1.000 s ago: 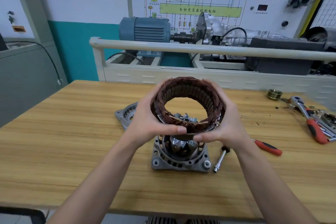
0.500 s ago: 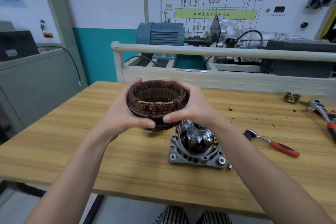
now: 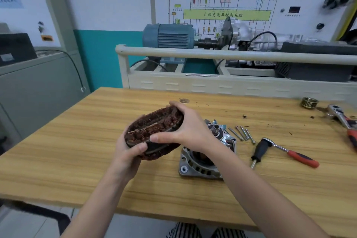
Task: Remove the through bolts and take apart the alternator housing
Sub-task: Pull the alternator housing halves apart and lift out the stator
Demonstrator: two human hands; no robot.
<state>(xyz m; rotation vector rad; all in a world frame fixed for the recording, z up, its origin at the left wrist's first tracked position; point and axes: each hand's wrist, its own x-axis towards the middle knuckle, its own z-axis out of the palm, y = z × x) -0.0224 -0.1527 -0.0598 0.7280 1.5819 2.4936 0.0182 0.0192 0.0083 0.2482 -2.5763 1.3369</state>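
The stator (image 3: 154, 131) is dark coppery brown with a grey steel band. The housing half (image 3: 195, 166) is silver-grey. The worktop (image 3: 77, 150) shows pale yellow wood grain. The ratchet (image 3: 289, 152) has a red handle, the screwdriver (image 3: 259, 150) a black one. The trousers (image 3: 185, 231) are black-and-white striped.

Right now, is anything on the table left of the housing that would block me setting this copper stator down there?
Nothing visible: the wooden tabletop left of the grey metal alternator housing shows bare wood.
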